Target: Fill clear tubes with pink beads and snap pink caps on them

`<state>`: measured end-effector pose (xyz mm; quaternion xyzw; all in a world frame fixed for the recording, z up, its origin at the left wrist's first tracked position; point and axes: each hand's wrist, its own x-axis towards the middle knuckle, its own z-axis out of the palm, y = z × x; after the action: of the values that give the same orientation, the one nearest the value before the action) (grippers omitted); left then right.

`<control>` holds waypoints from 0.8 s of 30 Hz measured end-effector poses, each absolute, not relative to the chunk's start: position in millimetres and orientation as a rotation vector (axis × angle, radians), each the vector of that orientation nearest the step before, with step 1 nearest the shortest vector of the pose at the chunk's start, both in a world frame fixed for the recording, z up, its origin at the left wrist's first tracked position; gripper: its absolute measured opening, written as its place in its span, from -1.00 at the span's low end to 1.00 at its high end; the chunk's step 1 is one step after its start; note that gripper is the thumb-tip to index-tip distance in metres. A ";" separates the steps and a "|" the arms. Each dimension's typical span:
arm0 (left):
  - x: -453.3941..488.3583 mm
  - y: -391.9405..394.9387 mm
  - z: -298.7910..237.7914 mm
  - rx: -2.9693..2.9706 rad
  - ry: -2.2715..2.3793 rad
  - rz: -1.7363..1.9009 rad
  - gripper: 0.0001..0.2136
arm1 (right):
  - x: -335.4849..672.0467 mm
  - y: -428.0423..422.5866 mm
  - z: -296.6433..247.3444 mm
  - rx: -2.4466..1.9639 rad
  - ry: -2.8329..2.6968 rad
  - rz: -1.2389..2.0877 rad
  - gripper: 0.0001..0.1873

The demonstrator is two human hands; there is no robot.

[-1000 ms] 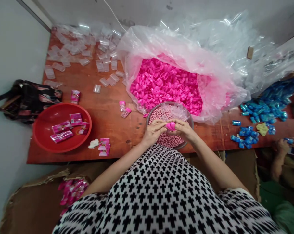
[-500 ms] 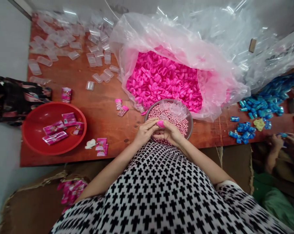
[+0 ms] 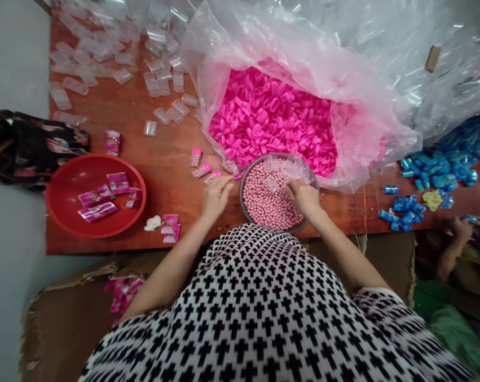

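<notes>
In the head view, my left hand (image 3: pixel 217 197) is over the table left of the bowl, fingers stretched out and holding nothing. Just beyond its fingertips lies a small clear container with a pink cap (image 3: pixel 212 176), filled with beads. Two similar filled containers (image 3: pixel 200 163) lie farther left. My right hand (image 3: pixel 304 197) is over the right side of the grey bowl (image 3: pixel 243 204), its fingers closed together; what they pinch is hidden. Pink beads (image 3: pixel 269 209) fill that bowl. Clear empty containers (image 3: pixel 295 168) lie on the beads beside my right fingers.
A large plastic bag (image 3: pixel 359 143) of pink caps (image 3: pixel 271 116) lies behind the bowl. At left stands a red bowl (image 3: pixel 60 212) with pink packets. Clear containers (image 3: pixel 158 82) are scattered at the back left. Blue pieces (image 3: pixel 407 212) lie right, near another person's hands (image 3: pixel 462 231).
My hands have moved apart from over the bowl. The left went left, and a third capped container now lies by it. The right moved right to the clear containers in the bowl.
</notes>
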<state>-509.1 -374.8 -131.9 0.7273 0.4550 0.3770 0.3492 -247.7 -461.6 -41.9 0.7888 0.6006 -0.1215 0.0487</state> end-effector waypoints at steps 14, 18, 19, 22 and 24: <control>-386.7 -418.2 -130.8 1.973 0.944 0.419 -0.77 | -236.9 -479.3 -96.0 2.913 1.957 -0.927 -0.77; -388.8 -419.3 -129.9 1.772 0.888 0.560 -0.71 | -238.1 -488.4 -98.3 3.102 1.996 -1.490 -0.73; -390.3 -419.1 -129.4 1.735 0.846 0.599 -0.73 | -238.3 -491.0 -95.7 3.115 1.992 -1.603 -0.71; -396.2 -416.2 -128.0 1.613 0.724 0.673 -0.75 | -236.9 -495.5 -81.1 2.959 2.151 -1.655 -0.64; -400.9 -412.2 -127.0 1.545 0.647 0.668 -0.73 | -234.8 -494.1 -68.4 2.705 2.386 -1.463 -0.62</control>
<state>-400.9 -412.2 -127.0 0.6719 0.2814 0.2905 0.6205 -234.8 -494.1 -68.4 0.6466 0.5702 -0.3498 -0.3666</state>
